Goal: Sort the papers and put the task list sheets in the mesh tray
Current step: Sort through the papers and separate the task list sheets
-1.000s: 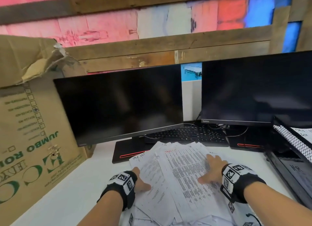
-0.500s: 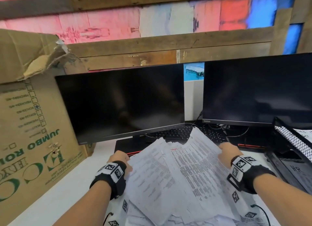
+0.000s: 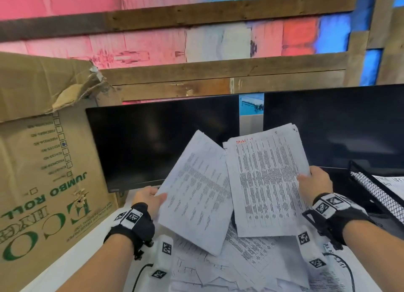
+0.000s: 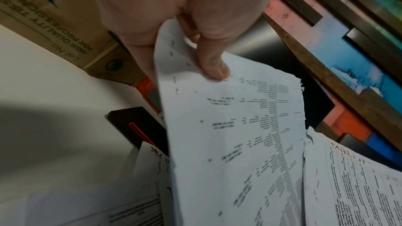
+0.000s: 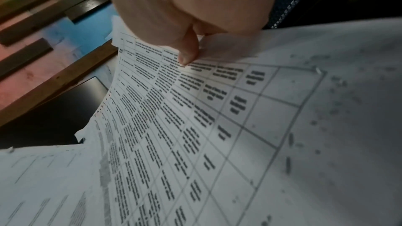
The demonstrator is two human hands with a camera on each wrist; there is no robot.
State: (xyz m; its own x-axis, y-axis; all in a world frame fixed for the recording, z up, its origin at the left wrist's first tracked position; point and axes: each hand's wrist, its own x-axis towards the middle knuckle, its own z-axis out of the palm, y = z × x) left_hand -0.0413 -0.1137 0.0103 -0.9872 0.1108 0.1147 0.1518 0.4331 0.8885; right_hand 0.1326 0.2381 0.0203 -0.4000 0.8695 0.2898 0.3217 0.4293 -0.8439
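Left hand (image 3: 146,201) pinching the left edge of a printed sheet (image 3: 197,189), thumb on top and fingers curled beneath, seen close in the left wrist view (image 4: 214,64). Right hand (image 3: 314,182) likewise clamped on the right edge of a second sheet (image 3: 265,182), thumb (image 5: 188,52) pressed on its gridded table of text. Both sheets lifted clear and tilted up toward the head camera, inner edges overlapping slightly in the middle. Red handwriting at the top of the right-hand sheet, probably "TASK LIST", though too blurred to read for sure.

Below them, a loose heap of more papers (image 3: 251,263) spread over the white desk (image 3: 72,261). At the right edge, the black mesh tray (image 3: 371,189), with some paper already lying in it. Behind the lifted sheets, two dark monitors (image 3: 153,143). To the left, a torn cardboard box (image 3: 48,160) printed in green, standing on the desk.
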